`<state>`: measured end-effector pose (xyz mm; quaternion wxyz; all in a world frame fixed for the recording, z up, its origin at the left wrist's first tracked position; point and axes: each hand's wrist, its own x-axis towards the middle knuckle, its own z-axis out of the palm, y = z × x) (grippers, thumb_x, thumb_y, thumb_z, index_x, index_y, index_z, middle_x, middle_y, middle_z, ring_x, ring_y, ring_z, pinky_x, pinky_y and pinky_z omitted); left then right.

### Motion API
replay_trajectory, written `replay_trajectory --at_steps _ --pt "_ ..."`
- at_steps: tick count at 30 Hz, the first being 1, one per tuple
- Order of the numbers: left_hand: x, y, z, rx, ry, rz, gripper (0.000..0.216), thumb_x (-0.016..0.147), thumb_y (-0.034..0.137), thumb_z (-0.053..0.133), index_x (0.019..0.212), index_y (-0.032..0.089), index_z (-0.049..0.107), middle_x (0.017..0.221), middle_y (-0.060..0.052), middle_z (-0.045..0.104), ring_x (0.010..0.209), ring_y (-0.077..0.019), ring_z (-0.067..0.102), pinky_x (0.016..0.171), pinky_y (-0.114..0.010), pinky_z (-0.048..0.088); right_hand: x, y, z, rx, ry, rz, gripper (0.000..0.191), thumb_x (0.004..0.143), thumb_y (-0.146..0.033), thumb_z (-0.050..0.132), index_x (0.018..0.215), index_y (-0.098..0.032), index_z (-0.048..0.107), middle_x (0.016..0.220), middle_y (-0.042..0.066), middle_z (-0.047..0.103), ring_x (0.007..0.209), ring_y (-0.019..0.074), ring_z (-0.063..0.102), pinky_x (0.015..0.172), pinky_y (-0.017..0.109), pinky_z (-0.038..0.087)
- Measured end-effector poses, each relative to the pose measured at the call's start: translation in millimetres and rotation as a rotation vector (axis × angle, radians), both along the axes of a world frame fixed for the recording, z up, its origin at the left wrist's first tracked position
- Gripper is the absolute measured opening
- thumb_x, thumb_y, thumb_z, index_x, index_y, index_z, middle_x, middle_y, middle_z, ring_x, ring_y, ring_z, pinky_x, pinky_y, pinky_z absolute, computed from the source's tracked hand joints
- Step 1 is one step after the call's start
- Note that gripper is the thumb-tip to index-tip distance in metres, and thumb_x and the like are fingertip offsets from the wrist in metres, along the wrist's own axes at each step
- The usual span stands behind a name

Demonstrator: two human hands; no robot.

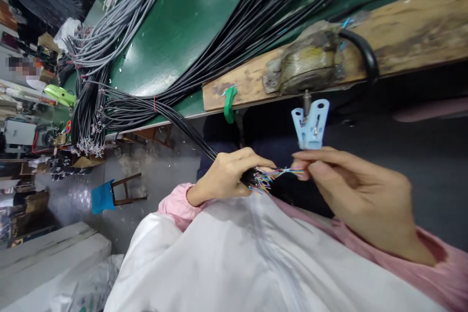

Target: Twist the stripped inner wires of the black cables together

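Observation:
My left hand (234, 170) is wrapped round the end of a bundle of black cables (197, 137), from which many thin coloured wires (262, 181) fan out. Between the thumb and fingers of my right hand (351, 190) are the tips of a few of these wires, drawn out to the right of the bundle. Just above my right fingertips hangs a light-blue clip (310, 124), on the metal shaft of a small motor-like device (310, 61). A red tie (154, 103) binds the black cables farther up.
The device sits on a wooden board (409, 24) along the edge of the green table (186, 14); a green hook (229, 105) hangs from the board. Grey cables (120, 29) lie at the upper left. A blue chair (103, 197) stands on the floor, and a person is in the far left background.

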<state>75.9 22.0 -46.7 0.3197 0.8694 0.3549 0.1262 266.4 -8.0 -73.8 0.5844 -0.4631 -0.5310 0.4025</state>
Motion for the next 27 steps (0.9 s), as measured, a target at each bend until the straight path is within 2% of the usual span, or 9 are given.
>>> replay_trajectory --at_steps 3,5,9,13,16,18,21,23,27 --pt "3.3 -0.2 5.1 0.02 0.072 -0.044 0.034 0.084 0.014 0.058 0.117 0.01 0.065 0.1 -0.007 0.067 0.092 -0.011 0.064 0.077 -0.017 0.05 4.6 -1.3 4.0 0.169 -0.07 0.05 0.018 0.094 -0.04 0.06 0.089 -0.025 0.067 0.073 0.002 0.068 0.06 0.0125 0.064 0.05 0.022 0.052" --pt "6.4 1.0 9.1 0.052 0.131 -0.081 0.034 0.088 0.016 0.056 0.12 0.01 0.063 0.102 -0.007 0.066 0.092 -0.0109 0.064 0.077 -0.018 0.05 4.4 -4.2 8.4 0.272 -0.203 -0.043 0.004 0.092 -0.026 0.064 0.087 -0.025 0.064 0.074 0.001 0.067 0.061 0.0111 0.062 0.054 0.022 0.051" --pt "12.9 6.0 15.7 0.233 0.144 -0.157 0.031 0.096 0.02 0.049 0.124 0.01 0.059 0.106 -0.008 0.064 0.096 -0.0095 0.064 0.079 -0.016 0.052 2.5 -11.6 16.5 0.232 -0.336 -0.269 0.017 0.085 -0.011 0.066 0.076 -0.024 0.058 0.065 -0.001 0.06 0.054 0.01 0.055 0.049 0.023 0.044" --pt "16.7 9.6 11.6 0.498 0.027 -0.187 0.028 0.101 0.022 0.039 0.114 0.011 0.062 0.09 -0.004 0.063 0.079 -0.0061 0.063 0.068 -0.014 0.051 4.8 -17.3 19.4 0.071 -0.126 -0.174 0.014 0.085 -0.019 0.066 0.073 -0.024 0.06 0.062 -0.001 0.059 0.053 0.0111 0.054 0.044 0.022 0.042" --pt "18.4 7.8 4.6 0.653 -0.162 -0.141 0.031 0.103 0.029 0.04 0.106 0.01 0.063 0.078 -0.001 0.062 0.067 -0.005 0.059 0.061 -0.016 0.048 6.2 -18.9 17.4 0.012 0.062 -0.096 0.02 0.09 -0.031 0.064 0.071 -0.024 0.062 0.061 0.001 0.059 0.056 0.013 0.057 0.046 0.022 0.045" --pt "18.6 5.0 1.9 0.681 -0.257 -0.09 0.031 0.102 0.033 0.043 0.103 0.01 0.063 0.077 0.0 0.063 0.067 -0.0039 0.06 0.063 -0.015 0.048 6.1 -18.3 14.8 0.033 0.093 -0.081 0.019 0.092 -0.033 0.062 0.076 -0.025 0.065 0.065 0.002 0.06 0.058 0.0123 0.059 0.047 0.02 0.047" --pt "17.3 0.8 1.9 0.669 -0.302 -0.03 0.032 0.102 0.035 0.045 0.099 0.01 0.064 0.075 0.001 0.064 0.065 -0.0024 0.06 0.062 -0.013 0.048 3.5 -15.4 10.6 0.123 -0.001 -0.026 0.007 0.093 -0.026 0.061 0.093 -0.027 0.068 0.08 0.003 0.064 0.066 0.0103 0.062 0.052 0.017 0.05" --pt "15.6 -1.4 3.5 0.668 -0.312 -0.006 0.032 0.102 0.034 0.044 0.097 0.009 0.064 0.075 0.0 0.066 0.066 -0.0019 0.061 0.061 -0.011 0.048 0.1 -12.6 9.2 0.203 -0.05 0.025 0.011 0.093 -0.022 0.058 0.099 -0.027 0.066 0.086 0.003 0.064 0.072 0.0104 0.064 0.054 0.017 0.051" --pt "11.2 -6.0 4.2 0.654 -0.283 0.018 0.035 0.103 0.032 0.04 0.095 0.009 0.065 0.074 0.0 0.067 0.068 -0.0018 0.063 0.061 -0.01 0.048 -8.0 -6.9 13.0 0.317 -0.141 0.015 0.013 0.092 -0.013 0.057 0.091 -0.025 0.061 0.079 0.001 0.061 0.07 0.0102 0.061 0.057 0.019 0.051"
